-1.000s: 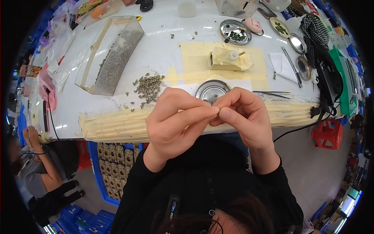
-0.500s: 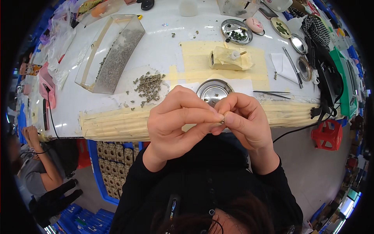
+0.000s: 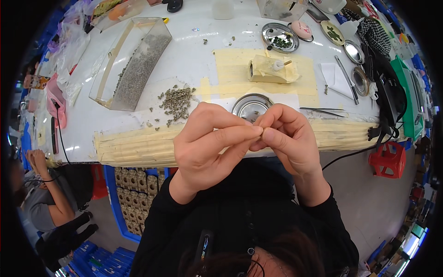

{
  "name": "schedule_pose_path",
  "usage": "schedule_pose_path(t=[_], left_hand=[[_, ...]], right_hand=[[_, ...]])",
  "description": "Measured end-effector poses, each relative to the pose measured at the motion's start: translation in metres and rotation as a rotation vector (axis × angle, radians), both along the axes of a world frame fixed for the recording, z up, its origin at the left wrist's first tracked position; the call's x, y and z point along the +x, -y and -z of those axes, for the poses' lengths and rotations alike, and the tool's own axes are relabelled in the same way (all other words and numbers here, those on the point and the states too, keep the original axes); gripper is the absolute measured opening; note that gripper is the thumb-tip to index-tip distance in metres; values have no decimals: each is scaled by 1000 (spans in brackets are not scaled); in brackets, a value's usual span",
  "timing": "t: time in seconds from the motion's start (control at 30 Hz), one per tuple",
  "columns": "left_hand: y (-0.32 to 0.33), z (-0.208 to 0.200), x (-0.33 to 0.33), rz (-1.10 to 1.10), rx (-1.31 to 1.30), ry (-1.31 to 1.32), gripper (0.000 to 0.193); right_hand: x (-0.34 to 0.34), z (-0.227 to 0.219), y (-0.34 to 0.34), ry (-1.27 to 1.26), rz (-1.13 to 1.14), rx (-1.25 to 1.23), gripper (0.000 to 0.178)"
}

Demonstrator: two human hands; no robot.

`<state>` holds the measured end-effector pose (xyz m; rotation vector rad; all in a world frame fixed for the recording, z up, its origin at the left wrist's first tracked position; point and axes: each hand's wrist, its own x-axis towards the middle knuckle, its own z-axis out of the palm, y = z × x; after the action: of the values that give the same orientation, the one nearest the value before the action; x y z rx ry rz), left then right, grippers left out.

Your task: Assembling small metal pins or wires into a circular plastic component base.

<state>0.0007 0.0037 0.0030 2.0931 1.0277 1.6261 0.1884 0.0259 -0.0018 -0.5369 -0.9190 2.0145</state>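
Left hand (image 3: 203, 144) and right hand (image 3: 295, 143) have been shifted slightly, fingertips (image 3: 254, 133) pinched together; what is held cannot be told. By uneven pressure, it could be dropped.

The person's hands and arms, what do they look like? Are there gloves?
No gloves: the left hand and right hand are bare, with no rings showing. Both arms wear plain black sleeves ending near the wrists.

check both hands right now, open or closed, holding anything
Left hand: closed in a pinch; whether it holds anything is hidden.
Right hand: closed in a pinch too; anything between its fingers cannot be made out.
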Motion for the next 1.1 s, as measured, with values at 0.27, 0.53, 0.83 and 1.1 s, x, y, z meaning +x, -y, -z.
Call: schedule_pose_path(t=[0.27, 0.53, 0.83, 1.1], left_hand=[[-3, 2, -1, -21, 56, -29, 33], [0, 0, 5, -194, 234, -210, 37], [-6, 1, -4, 123, -59, 88, 32], [3, 1, 8, -247, 314, -270, 39]], right_hand=[[-1, -2, 3, 13, 41, 63, 12], [-7, 2, 3, 40, 135, 147, 9], [1, -4, 2, 3, -41, -10, 11], [-13, 1, 11, 93, 238, 290, 11]])
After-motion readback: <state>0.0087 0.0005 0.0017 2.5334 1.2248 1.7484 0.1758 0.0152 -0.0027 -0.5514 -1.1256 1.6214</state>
